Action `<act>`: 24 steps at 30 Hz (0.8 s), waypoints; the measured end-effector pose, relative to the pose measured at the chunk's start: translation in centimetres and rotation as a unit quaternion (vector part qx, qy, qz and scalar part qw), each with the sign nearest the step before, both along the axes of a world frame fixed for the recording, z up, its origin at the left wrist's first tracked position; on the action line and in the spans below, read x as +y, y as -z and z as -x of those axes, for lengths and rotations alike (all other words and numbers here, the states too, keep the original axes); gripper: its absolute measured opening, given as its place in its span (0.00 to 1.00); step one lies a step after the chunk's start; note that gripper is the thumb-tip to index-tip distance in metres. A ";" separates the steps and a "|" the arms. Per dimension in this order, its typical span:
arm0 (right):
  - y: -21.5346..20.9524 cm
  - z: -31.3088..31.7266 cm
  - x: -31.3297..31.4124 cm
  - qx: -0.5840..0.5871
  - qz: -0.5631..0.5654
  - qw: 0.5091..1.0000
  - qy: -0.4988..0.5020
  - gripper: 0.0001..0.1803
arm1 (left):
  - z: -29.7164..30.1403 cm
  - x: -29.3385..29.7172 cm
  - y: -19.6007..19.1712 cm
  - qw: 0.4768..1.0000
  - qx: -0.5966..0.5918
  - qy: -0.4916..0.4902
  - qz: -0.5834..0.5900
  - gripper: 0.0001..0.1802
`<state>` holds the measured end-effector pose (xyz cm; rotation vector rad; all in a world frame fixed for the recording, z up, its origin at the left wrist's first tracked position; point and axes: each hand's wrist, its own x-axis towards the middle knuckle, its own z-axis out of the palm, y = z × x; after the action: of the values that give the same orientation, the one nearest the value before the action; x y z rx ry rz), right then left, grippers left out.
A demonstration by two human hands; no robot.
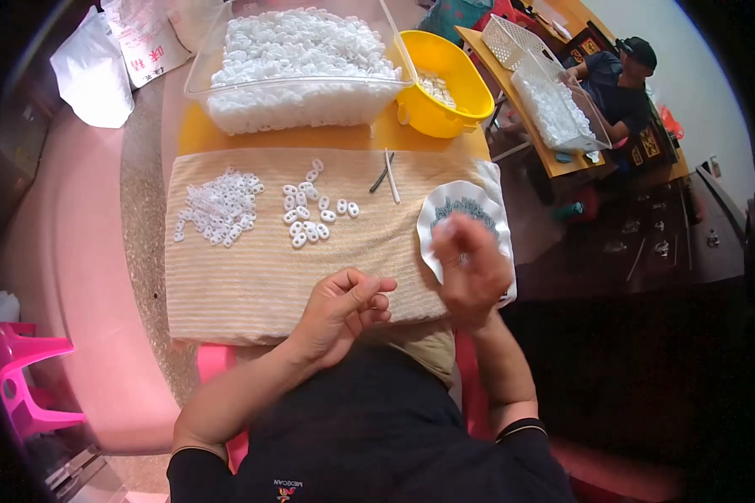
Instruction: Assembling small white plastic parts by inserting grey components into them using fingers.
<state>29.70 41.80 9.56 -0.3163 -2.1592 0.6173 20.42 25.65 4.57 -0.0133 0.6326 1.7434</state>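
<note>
My left hand point(348, 310) is over the near edge of the striped cloth, thumb and fingers pinched together; anything between them is too small to make out. My right hand point(476, 272) is above the near side of a white wavy-rimmed plate point(428, 218), its fingers curled together and blurred by motion. Whatever they hold cannot be made out. Small grey-green metal pieces point(463, 206) lie heaped in that plate. Left of it are several loose white oval pieces with two holes point(308, 228). Farther left is a pile of small white plastic parts point(222, 208).
One dark and one white thin stick point(393, 178) lie on the striped cloth point(252, 289). Behind stand a clear bin of white pieces point(302, 105) and a yellow basin point(440, 117). Pink stools point(38, 381) are at left. Another person point(617, 88) works at a table at far right.
</note>
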 end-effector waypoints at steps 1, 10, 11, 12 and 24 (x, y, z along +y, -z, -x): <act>-1.0 0.2 1.0 0.019 -0.037 0.998 0.048 0.12 | -0.1 0.0 0.1 1.000 0.018 0.005 0.011 0.06; -4.3 7.2 13.7 -0.097 -0.092 0.982 0.134 0.17 | -0.3 0.1 1.3 0.997 0.075 0.001 0.013 0.08; -3.4 7.4 13.4 -0.097 -0.092 0.983 0.127 0.17 | -0.2 0.1 1.2 0.997 0.074 -0.005 0.015 0.08; -2.3 7.0 12.6 -0.099 -0.009 0.993 0.071 0.16 | 0.0 0.3 1.1 0.996 0.090 -0.001 0.017 0.08; 4.5 8.1 3.0 -0.294 0.019 0.942 -0.162 0.14 | -0.8 -0.1 0.8 0.987 0.163 0.005 -0.008 0.11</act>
<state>21.65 44.84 5.10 -0.1777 -2.8115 0.8270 21.25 25.51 3.81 0.2905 0.8548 1.7551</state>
